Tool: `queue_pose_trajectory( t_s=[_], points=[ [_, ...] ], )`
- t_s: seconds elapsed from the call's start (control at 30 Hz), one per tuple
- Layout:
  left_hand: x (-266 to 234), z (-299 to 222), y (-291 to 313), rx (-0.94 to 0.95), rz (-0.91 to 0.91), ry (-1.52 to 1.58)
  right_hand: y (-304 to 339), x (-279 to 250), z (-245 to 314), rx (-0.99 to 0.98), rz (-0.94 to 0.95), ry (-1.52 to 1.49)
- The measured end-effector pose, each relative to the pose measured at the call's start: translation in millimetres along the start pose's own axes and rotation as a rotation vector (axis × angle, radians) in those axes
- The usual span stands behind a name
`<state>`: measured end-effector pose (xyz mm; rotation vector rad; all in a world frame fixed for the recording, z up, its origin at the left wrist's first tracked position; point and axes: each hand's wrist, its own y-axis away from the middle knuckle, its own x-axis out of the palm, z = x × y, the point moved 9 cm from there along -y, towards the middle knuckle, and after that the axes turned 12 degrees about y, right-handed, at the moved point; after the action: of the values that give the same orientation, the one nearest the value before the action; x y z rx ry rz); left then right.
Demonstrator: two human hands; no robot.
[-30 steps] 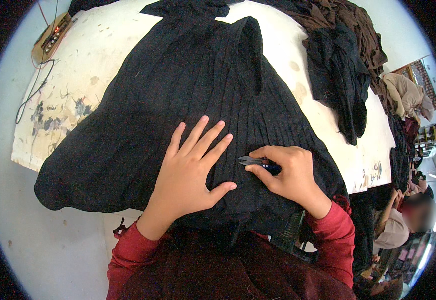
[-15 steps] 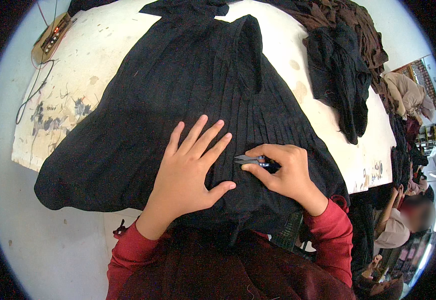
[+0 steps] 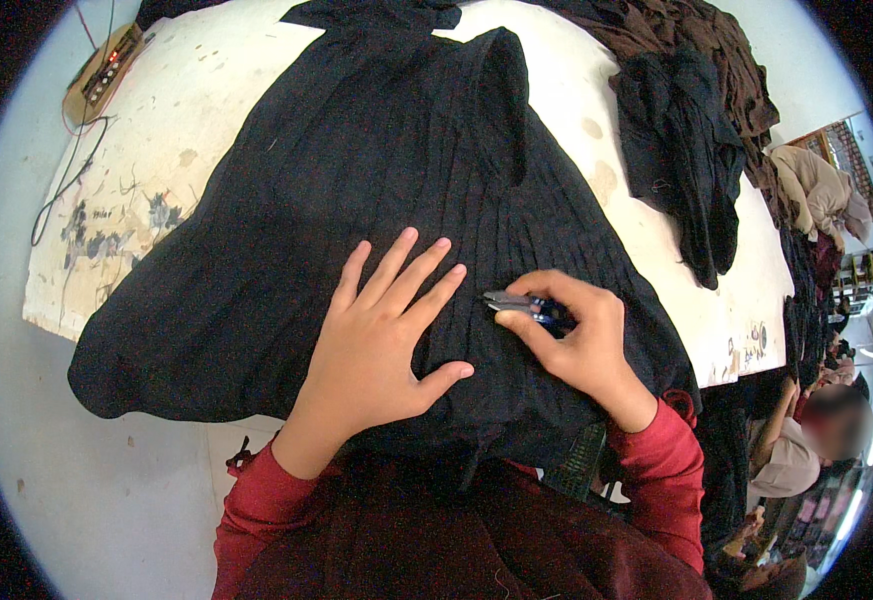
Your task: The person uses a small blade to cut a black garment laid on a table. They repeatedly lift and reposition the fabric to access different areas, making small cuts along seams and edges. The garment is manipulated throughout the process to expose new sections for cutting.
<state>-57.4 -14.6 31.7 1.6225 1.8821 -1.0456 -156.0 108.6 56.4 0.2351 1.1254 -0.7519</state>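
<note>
A black pleated garment (image 3: 256,270) lies spread over the white table and hangs over its near edge. My left hand (image 3: 381,335) rests flat on it with the fingers spread. In my right hand (image 3: 581,335) is a small pair of thread snips (image 3: 511,301), pinched between thumb and fingers, the blades pointing left just over the pleats. The blades look nearly together, and the handle is partly hidden in my palm. Beyond my hands, a loose fold or strip of the garment (image 3: 504,110) stands up near its far part.
The stained white table (image 3: 596,150) shows around the garment. Another black cloth (image 3: 681,160) and a brown cloth pile (image 3: 696,40) lie at the far right. A box with lights and cables (image 3: 104,75) sits at the far left. Other people, one in a pale top (image 3: 791,460), are at the right.
My right hand has moved slightly up and to the right with the snips, whose blades have drawn closer together. My left hand stays in place.
</note>
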Motion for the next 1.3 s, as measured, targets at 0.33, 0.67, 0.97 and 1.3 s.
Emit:
queue_pose_trajectory(
  t_s=[0.33, 0.67, 0.97, 1.3],
  points=[
    [-1.7, 1.6, -1.6, -0.019, -0.005, 0.040, -0.3, 28.6, 11.9, 0.155, 0.182, 0.029],
    [-1.0, -0.2, 0.2, -0.005, 0.005, 0.063, 6.6, 1.6, -6.8, 0.185, 0.149, 0.132],
    [-0.4, -3.5, 0.8, 0.034, 0.012, 0.048, 11.7, -4.6, 6.1, 0.021, 0.111, 0.128],
    [2.6, -2.8, 0.3, 0.042, 0.034, 0.018, 6.5, -2.7, 30.2, -0.125, 0.058, 0.309]
  ],
)
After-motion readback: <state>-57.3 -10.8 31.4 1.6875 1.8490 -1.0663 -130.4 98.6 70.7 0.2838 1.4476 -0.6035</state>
